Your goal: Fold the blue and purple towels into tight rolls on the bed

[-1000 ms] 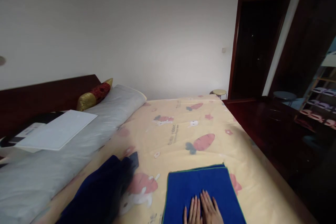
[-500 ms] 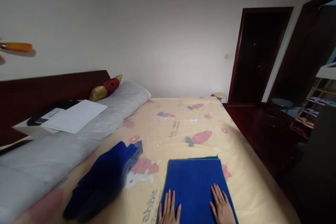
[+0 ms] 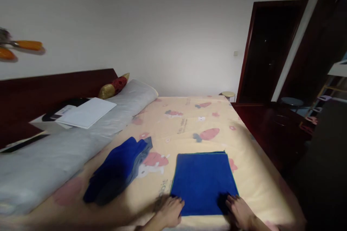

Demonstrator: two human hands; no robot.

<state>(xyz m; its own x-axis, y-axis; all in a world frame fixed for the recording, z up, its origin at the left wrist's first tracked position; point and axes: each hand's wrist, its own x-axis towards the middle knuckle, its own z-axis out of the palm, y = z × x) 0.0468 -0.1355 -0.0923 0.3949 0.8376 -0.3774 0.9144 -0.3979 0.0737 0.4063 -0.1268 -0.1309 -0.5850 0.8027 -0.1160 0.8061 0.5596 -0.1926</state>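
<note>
A pale wall [image 3: 168, 36] filled the upper half of the frame. Below it spread the bed, its yellow cover [image 3: 177, 144] printed with carrots, rabbits and flowers. A long grey pillow [image 3: 81, 144] ran along the left side, in front of a dark brown headboard [image 3: 54, 83], and a dark door [image 3: 271, 54] stood at the upper right. The blue cloth [image 3: 203, 180], a flat four-sided piece with thin green edging, lay on the cover at the lower centre-right; a second layer peeped out at its top right corner. Left of it, well apart, rested a bunched blue and grey textile [image 3: 119, 169], its lower part in shadow. A white panel [image 3: 88, 112] lay across the pillow at the left.

The left hand [image 3: 173, 212] was at the cloth's lower left corner, the right hand [image 3: 240, 209] at its lower right, casting a shadow onto the fabric. The fingers of both were curled down at the edges; whether they pinched the cloth or only pressed on it could not be told.

Smaller things followed: a red and gold cushion [image 3: 115, 86] against the headboard, a beige-topped stool [image 3: 228, 94] beside the door, and a switch plate [image 3: 235, 53] on the wall.
</note>
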